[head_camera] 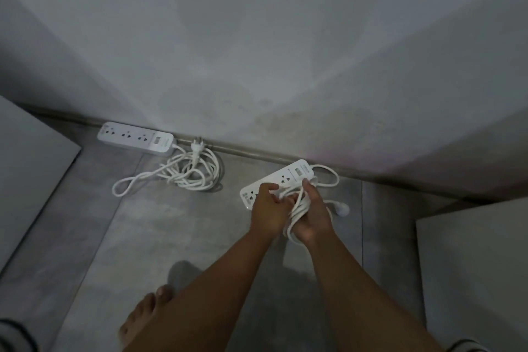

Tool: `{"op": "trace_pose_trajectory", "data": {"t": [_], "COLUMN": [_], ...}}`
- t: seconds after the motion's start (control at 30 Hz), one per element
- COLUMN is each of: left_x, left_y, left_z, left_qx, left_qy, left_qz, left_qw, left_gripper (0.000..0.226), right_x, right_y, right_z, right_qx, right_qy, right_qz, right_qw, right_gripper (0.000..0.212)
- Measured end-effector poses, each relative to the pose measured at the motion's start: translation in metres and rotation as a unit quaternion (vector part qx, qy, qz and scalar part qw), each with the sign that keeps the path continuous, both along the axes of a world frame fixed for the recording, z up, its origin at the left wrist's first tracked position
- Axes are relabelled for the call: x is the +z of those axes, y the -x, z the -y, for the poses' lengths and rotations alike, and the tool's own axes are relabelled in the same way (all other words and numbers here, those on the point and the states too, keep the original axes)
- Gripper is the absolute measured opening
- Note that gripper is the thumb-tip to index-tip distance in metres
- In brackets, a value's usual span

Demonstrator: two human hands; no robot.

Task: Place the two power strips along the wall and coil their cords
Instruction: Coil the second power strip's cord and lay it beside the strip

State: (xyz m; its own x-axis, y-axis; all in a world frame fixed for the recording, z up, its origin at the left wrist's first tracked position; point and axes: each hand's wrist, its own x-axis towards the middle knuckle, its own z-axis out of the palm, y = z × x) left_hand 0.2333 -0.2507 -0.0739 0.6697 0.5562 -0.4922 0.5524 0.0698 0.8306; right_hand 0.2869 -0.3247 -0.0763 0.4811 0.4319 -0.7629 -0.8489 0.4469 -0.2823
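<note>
Since your right hand (313, 216) has its fingers curled round the white cord bundle (297, 210) and your left hand (267, 208) is pinching the loops from the other side, the thing to watch is the second power strip (285, 177) just beyond your knuckles, partly hidden by the left hand. Its long axis runs diagonal: far end almost at the wall (257, 66), near end swung out toward your left, so I'd guess the left hand is better placed to nudge it flush. Its plug (343, 208) lies on the floor (171, 237) just right of your right hand. The other strip (135, 138) already sits along the wall, its cord (191, 173) loosely looped beside it
</note>
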Motion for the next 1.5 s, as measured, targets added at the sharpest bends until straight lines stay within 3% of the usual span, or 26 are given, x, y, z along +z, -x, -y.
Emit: {"op": "trace_pose_trajectory", "data": {"t": [0.07, 0.1, 0.17, 0.23, 0.33, 0.4, 0.57, 0.6, 0.8, 0.87, 1.0, 1.13, 1.2, 1.3, 1.4, 1.5], "left_x": [0.0, 0.002, 0.005, 0.001, -0.007, -0.009, -0.004, -0.004, -0.027, -0.031, -0.035, -0.038, -0.037, -0.042, -0.043, -0.041], "left_y": [0.0, 0.002, 0.003, 0.002, 0.002, 0.002, -0.008, -0.012, -0.023, -0.023, -0.026, -0.023, -0.022, -0.022, -0.025, -0.029], "left_z": [-0.003, -0.004, -0.006, -0.005, 0.005, 0.008, -0.007, -0.009, -0.011, -0.006, 0.002, -0.01, -0.016, -0.025, -0.033, -0.039], "left_qx": [0.076, 0.109, 0.128, 0.092, 0.017, 0.008, 0.078, 0.115, 0.188, 0.164, 0.102, 0.017, -0.001, -0.039, -0.05, -0.001], "left_qy": [0.156, 0.246, 0.396, 0.483, 0.551, 0.574, 0.599, 0.592, 0.4, 0.331, 0.17, 0.127, 0.129, 0.113, 0.114, 0.166], "left_qz": [-0.046, -0.08, -0.152, -0.178, -0.153, -0.13, -0.102, -0.104, -0.129, -0.103, -0.032, -0.02, -0.021, -0.017, -0.011, -0.041], "left_qw": [0.984, 0.96, 0.897, 0.852, 0.82, 0.808, 0.79, 0.791, 0.888, 0.924, 0.98, 0.992, 0.991, 0.993, 0.992, 0.985], "left_gripper": [0.016, 0.012, 0.028, 0.053, 0.079, 0.084, 0.032, 0.026, 0.029, 0.024, 0.044, 0.041, 0.044, 0.048, 0.045, 0.034], "right_x": [-0.001, 0.0, 0.003, 0.003, 0.001, 0.001, 0.0, 0.0, -0.011, -0.012, -0.018, -0.027, -0.031, -0.024, -0.013, -0.009], "right_y": [-0.003, -0.005, -0.007, -0.004, -0.001, -0.003, -0.001, 0.003, 0.026, 0.024, 0.022, 0.028, 0.031, 0.035, 0.047, 0.066], "right_z": [-0.001, -0.001, -0.003, -0.007, -0.007, 0.0, 0.011, 0.011, 0.004, 0.003, 0.005, 0.016, 0.026, 0.029, 0.021, 0.016], "right_qx": [-0.004, -0.016, -0.035, -0.032, -0.067, -0.086, -0.067, -0.06, -0.072, -0.077, -0.076, 0.001, 0.06, 0.09, 0.101, 0.187], "right_qy": [0.033, 0.041, 0.057, 0.074, 0.076, 0.063, 0.032, 0.021, 0.016, 0.066, 0.248, 0.432, 0.467, 0.569, 0.598, 0.601], "right_qz": [0.02, 0.021, 0.037, 0.052, 0.045, 0.027, 0.027, 0.024, -0.011, -0.011, -0.002, 0.003, 0.018, 0.079, 0.099, 0.096], "right_qw": [0.999, 0.999, 0.997, 0.995, 0.994, 0.994, 0.997, 0.998, 0.997, 0.995, 0.966, 0.902, 0.882, 0.814, 0.789, 0.771], "right_gripper": [0.026, 0.027, 0.029, 0.025, 0.022, 0.024, 0.027, 0.027, 0.03, 0.04, 0.048, 0.034, 0.032, 0.035, 0.04, 0.037]}}
